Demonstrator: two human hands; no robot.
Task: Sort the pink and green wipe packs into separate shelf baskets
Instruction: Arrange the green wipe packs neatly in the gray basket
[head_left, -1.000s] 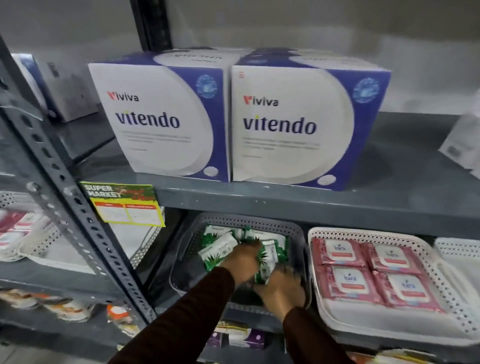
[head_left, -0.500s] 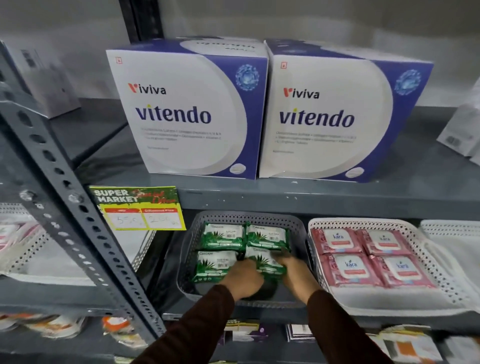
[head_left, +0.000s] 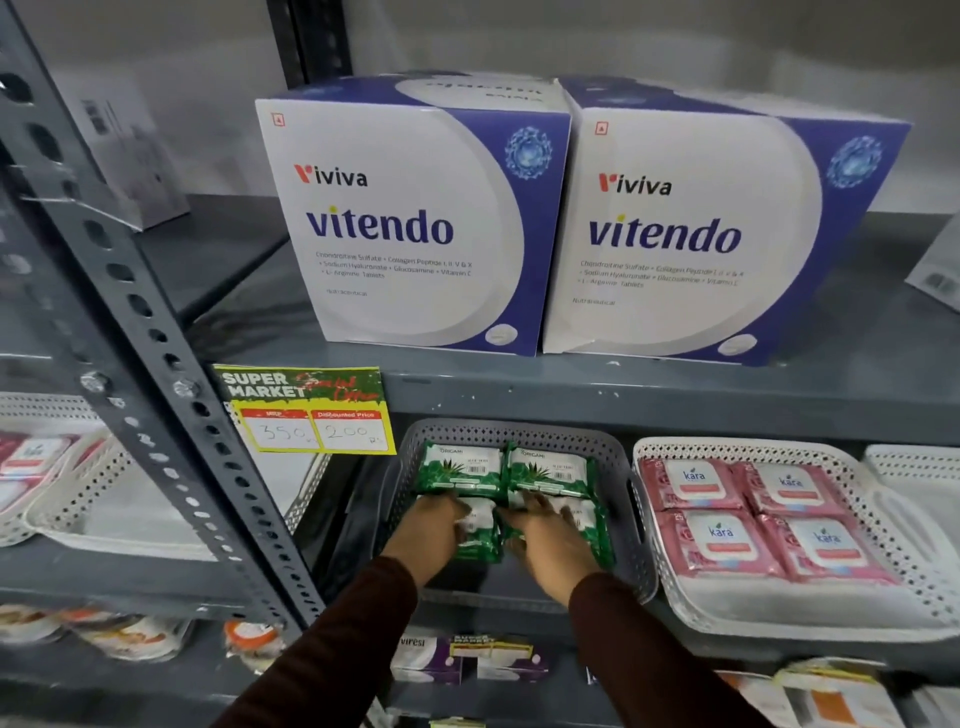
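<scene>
I noted both hands, left (head_left: 434, 530) and right (head_left: 553, 540), fingers flat on glossy green packs (head_left: 460, 467) in the perforated grey basket (head_left: 618, 467); they had advanced since earlier.

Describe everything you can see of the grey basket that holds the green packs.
The grey basket is a shallow plastic tray with rounded corners and a perforated rim. It sits level on the lower shelf, beside the white basket of pink packs. Inside lie four green packs, flat, two by two. The left hand and right hand rest on the front pair. Its front floor is bare and dark.
</scene>
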